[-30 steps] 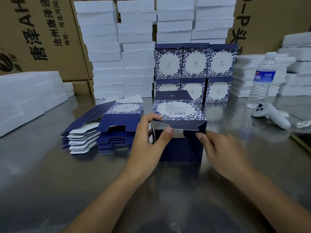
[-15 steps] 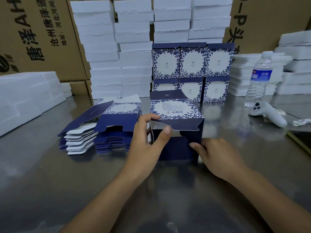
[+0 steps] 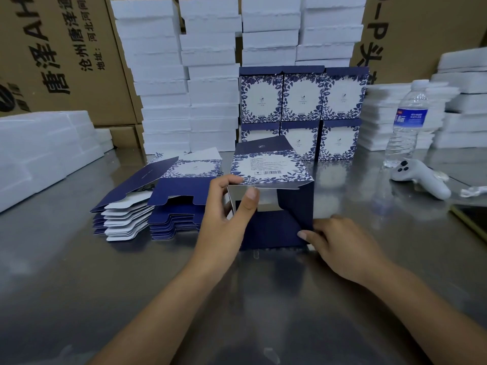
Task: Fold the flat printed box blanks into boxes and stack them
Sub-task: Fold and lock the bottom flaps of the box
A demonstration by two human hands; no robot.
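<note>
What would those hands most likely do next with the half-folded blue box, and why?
Probably the right hand lifts the dark blue flap at its fingertips to shut the navy floral cardboard box: the end facing the person gapes open, while the left hand pinches the white-backed side flap inward.

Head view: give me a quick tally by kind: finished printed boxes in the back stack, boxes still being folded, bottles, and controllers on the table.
Finished printed boxes: 6 visible
Half-folded box: 1
Water bottle: 1
White controller: 1
Total: 9
</note>
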